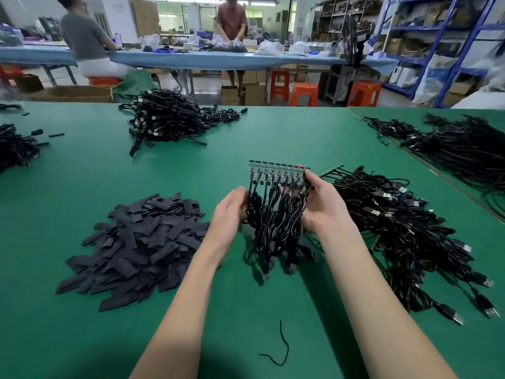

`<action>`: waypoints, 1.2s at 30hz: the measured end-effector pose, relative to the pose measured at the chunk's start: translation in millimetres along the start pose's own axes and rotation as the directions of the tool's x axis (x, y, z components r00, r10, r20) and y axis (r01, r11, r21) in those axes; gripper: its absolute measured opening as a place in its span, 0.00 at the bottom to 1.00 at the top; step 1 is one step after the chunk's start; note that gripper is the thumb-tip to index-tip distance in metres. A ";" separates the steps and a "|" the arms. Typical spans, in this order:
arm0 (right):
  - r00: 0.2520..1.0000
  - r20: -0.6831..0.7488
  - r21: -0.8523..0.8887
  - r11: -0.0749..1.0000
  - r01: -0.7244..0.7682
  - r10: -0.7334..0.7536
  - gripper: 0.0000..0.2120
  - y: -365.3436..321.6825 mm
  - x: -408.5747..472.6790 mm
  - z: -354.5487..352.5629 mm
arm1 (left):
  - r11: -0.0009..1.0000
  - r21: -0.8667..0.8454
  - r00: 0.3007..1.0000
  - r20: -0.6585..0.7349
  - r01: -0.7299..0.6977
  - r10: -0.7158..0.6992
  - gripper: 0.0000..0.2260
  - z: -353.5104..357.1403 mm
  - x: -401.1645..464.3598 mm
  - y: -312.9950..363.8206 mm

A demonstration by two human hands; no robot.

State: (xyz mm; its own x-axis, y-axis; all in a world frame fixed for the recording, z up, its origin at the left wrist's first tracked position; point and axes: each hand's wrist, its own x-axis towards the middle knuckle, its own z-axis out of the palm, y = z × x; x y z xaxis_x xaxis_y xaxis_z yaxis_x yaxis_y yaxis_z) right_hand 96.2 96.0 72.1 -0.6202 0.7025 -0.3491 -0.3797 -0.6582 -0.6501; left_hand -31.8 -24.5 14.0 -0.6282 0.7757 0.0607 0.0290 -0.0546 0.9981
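Note:
I hold a strip of small circuit boards (pixel 276 172) above the green table (pixel 246 140), with a bundle of black USB cables (pixel 276 225) hanging from it. My right hand (pixel 322 203) grips the strip's right end and the cables below it. From the left, my left hand (pixel 228 212) grasps the cable bundle with curled fingers. The cable ends dangle down to the table surface.
A heap of flat black sleeve pieces (pixel 139 247) lies left of my hands. Piles of black USB cables lie at right (pixel 404 233), far centre (pixel 169 119), far right (pixel 464 146) and left edge (pixel 13 146). A loose black thread (pixel 282 348) lies near me. Two people work at a blue table (pixel 218 60) behind.

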 end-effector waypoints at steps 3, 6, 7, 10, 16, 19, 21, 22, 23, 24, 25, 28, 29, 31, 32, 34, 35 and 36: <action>0.996 0.019 0.030 0.996 -0.084 0.084 0.10 3.1 -3.7 1.5 | 0.892 -0.337 0.931 0.309 0.299 -0.195 0.24 -8.4 1.5 1.4; 0.991 -0.005 -0.018 0.991 -0.136 0.136 0.11 13.1 -0.8 4.5 | 0.870 -0.343 0.913 0.330 0.354 -0.241 0.28 -12.2 3.1 -0.7; 0.991 -0.023 -0.032 0.991 -0.129 0.129 0.11 17.5 0.1 5.7 | 0.885 -0.311 0.920 0.298 0.346 -0.255 0.25 -11.0 2.1 -0.2; 0.996 -0.082 -0.073 0.996 -0.049 0.043 0.09 32.5 6.9 1.8 | 0.960 -0.057 0.957 0.116 0.273 -0.265 0.14 -8.1 4.3 -4.9; 0.987 -0.118 -0.261 0.962 0.074 -0.108 0.10 34.9 13.4 -9.3 | 0.981 -0.010 0.955 -0.224 0.195 -0.193 0.12 -7.4 7.6 0.2; 0.993 -0.062 -0.316 0.946 0.076 -0.101 0.10 30.0 13.2 -7.3 | 0.948 -0.127 0.946 -0.106 0.291 -0.305 0.18 -8.8 9.0 7.1; 0.998 -0.019 -0.375 0.925 0.053 -0.064 0.09 27.8 10.6 -8.1 | 0.933 -0.107 0.935 -0.048 0.344 -0.351 0.16 -15.1 7.7 10.6; 0.999 -0.014 -0.408 0.912 0.041 -0.051 0.08 26.7 9.3 -9.8 | 0.947 0.027 0.946 -0.046 0.321 -0.320 0.15 -17.7 8.2 10.7; 0.999 -0.010 -0.436 0.900 0.030 -0.038 0.10 25.4 8.5 -11.8 | 0.946 0.203 0.967 -0.086 0.253 -0.240 0.16 -20.1 8.5 10.7; 1.000 0.001 -0.451 0.892 0.019 -0.020 0.12 24.2 8.2 -13.4 | 0.918 0.357 0.978 -0.174 0.172 -0.116 0.16 -22.3 9.3 10.5; 1.000 0.019 -0.456 0.890 0.011 -0.002 0.14 23.2 8.7 -14.4 | 0.896 0.430 0.965 -0.262 0.108 0.009 0.15 -22.8 8.3 13.8; 0.997 0.068 -0.471 0.882 -0.008 0.045 0.18 21.1 8.0 -14.2 | 0.907 0.421 0.922 -0.349 -0.002 0.165 0.11 -18.3 6.4 25.5; 0.995 0.085 -0.480 0.877 -0.008 0.056 0.19 21.2 7.5 -13.2 | 0.894 0.448 0.920 -0.339 -0.024 0.194 0.11 -15.8 6.3 28.6; 0.989 0.132 -0.504 0.864 0.009 0.066 0.18 21.9 6.2 -10.5 | 0.841 0.533 0.913 -0.295 -0.087 0.282 0.12 -12.6 6.2 35.4; 0.985 0.159 -0.520 0.854 0.026 0.067 0.17 22.4 5.2 -8.3 | 0.807 0.579 0.905 -0.275 -0.115 0.326 0.13 -12.4 6.5 40.1; 0.976 0.212 -0.565 0.822 0.075 0.056 0.13 23.4 2.6 -2.8 | 0.736 0.662 0.886 -0.246 -0.142 0.392 0.16 -12.5 7.0 49.6; 0.969 0.240 -0.598 0.795 0.106 0.051 0.11 24.1 0.8 0.5 | 0.718 0.681 0.879 -0.245 -0.145 0.410 0.18 -12.4 7.5 52.8; 0.962 0.267 -0.630 0.765 0.133 0.052 0.10 25.3 -1.4 4.2 | 0.716 0.681 0.874 -0.247 -0.149 0.417 0.20 -11.4 8.3 54.4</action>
State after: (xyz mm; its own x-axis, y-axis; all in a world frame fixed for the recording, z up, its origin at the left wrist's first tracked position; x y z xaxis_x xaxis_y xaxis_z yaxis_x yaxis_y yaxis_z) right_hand 84.6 77.3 59.0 -0.7997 0.5697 -0.1896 0.0591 -0.2396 -0.9691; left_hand -44.3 -28.3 68.7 -0.7295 0.4999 0.4668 0.6444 0.2736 0.7140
